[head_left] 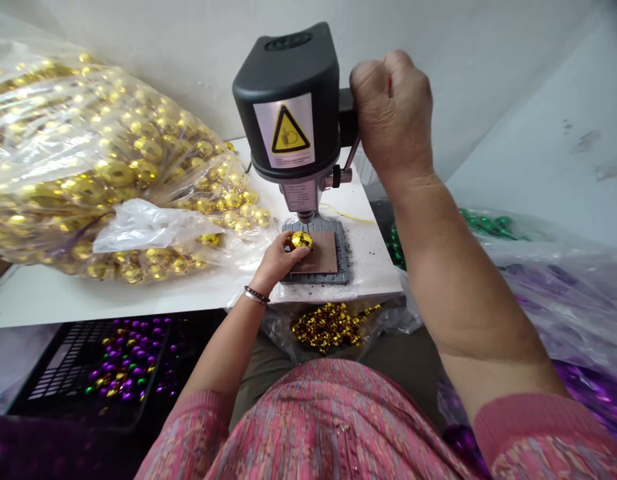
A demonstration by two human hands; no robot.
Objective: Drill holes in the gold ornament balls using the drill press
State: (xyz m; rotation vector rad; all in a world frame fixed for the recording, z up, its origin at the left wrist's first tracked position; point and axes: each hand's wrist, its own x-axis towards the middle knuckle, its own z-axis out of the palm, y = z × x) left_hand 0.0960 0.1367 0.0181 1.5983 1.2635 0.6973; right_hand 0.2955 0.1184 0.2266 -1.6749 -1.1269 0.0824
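A gold ball (301,241) is held over the edge of a brown pad (318,253), just below the bit (305,217) of a small drill press (286,100), steadied by the closely curled fingers of the left hand (275,261). The feed lever (352,152) is gripped in the tight fist of the right hand (392,113). A plastic bag of gold balls (88,153) lies beside the press on a white table (48,307).

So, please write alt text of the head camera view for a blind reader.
A person's left hand holds a shiny gold ball under the chuck of a benchtop drill press while the right hand grips its feed lever. A clear bag of gold balls lies on the white table beside it.
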